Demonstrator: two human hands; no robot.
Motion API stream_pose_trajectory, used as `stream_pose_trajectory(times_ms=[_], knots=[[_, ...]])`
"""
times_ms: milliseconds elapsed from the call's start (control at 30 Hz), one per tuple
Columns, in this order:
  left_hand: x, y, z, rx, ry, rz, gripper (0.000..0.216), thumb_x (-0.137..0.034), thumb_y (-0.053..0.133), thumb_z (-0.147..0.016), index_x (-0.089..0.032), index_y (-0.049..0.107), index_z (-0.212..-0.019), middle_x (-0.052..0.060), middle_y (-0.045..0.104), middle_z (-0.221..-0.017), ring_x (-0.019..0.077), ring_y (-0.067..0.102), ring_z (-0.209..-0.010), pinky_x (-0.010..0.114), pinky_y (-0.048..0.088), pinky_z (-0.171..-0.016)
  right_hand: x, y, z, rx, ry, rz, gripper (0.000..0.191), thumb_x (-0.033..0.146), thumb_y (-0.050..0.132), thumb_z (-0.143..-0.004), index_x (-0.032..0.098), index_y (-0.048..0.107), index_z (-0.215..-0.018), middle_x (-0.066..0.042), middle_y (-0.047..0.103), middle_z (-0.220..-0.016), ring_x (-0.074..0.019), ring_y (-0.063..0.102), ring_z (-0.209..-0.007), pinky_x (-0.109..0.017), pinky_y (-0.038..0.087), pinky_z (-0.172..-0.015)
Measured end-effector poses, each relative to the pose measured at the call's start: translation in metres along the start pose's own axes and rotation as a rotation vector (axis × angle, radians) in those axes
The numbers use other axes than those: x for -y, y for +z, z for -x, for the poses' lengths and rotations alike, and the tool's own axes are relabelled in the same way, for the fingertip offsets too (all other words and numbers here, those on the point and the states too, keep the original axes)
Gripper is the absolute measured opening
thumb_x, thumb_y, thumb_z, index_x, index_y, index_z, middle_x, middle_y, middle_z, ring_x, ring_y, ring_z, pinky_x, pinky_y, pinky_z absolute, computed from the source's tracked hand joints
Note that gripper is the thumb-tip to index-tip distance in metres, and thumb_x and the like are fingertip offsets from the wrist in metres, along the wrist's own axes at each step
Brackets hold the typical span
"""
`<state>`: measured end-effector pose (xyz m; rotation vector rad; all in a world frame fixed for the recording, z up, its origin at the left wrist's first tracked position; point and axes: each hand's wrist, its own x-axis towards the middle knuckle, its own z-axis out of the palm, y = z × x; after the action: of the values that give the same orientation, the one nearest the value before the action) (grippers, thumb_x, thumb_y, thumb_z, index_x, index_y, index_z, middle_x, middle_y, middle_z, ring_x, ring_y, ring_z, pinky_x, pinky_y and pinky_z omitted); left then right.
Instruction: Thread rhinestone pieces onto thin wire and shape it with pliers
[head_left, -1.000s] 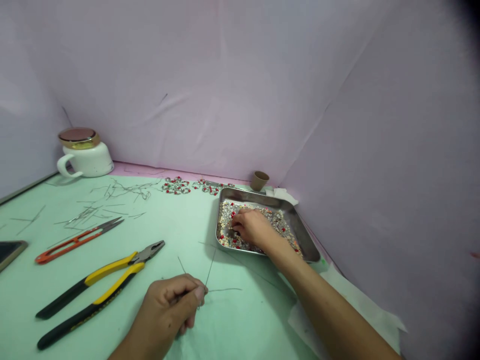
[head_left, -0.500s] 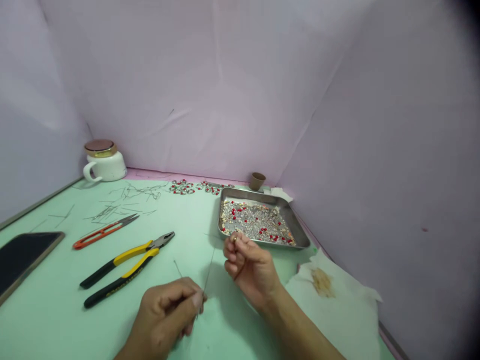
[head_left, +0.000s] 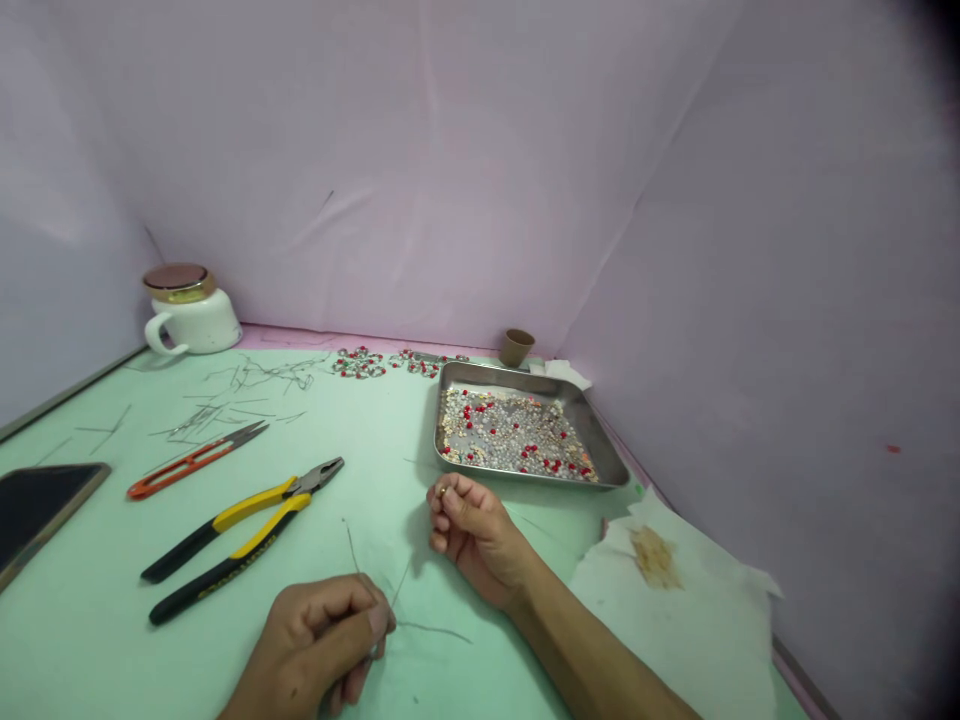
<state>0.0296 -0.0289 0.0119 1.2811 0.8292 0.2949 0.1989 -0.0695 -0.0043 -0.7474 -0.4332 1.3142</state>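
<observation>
Low in the middle, my left hand (head_left: pixel 322 645) pinches thin wires (head_left: pixel 435 629) between thumb and fingers. Their free ends stick out upward and to the right. My right hand (head_left: pixel 480 535) is closed with its thumb against the fingertips, and a small gold-coloured bead (head_left: pixel 442 491) shows between them. It is just in front of a metal tray (head_left: pixel 607 440) of loose beads, mostly pale with some red. One wire end slants up from the left hand toward the right hand; I cannot tell if it meets the bead.
Left of my hands lie yellow-and-black pliers (head_left: pixel 262 515), orange thread snips (head_left: pixel 196 460) and a phone (head_left: pixel 37 510). Cut wires (head_left: pixel 199 420), beaded pieces (head_left: pixel 360 362), a lidded white mug (head_left: pixel 199 322) and a brown cup (head_left: pixel 517 348) sit farther back. Stained white paper (head_left: pixel 675 640) lies at right.
My right hand has come down and left, nearer my left hand, still pinching the bead. My left hand has shifted slightly down and left; a wire end now shows to its right.
</observation>
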Motion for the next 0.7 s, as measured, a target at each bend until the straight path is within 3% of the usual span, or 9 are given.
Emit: stream_pose_trajectory(times_ms=[700], knots=[[-0.0069, 0.0062, 0.0057, -0.061, -0.118, -0.074, 0.032, -0.042, 0.051, -0.064, -0.017, 0.042, -0.046, -0.007, 0.031, -0.032, 0.0042, 0.02, -0.033, 0.02, 0.012, -0.036, -0.001, 0.0004, 0.002, 0.015, -0.013, 0.03, 0.018, 0.024, 0.069, -0.065, 0.015, 0.056, -0.072, 0.002, 0.047, -0.063, -0.0049, 0.039, -0.05, -0.016, 0.036, -0.043]])
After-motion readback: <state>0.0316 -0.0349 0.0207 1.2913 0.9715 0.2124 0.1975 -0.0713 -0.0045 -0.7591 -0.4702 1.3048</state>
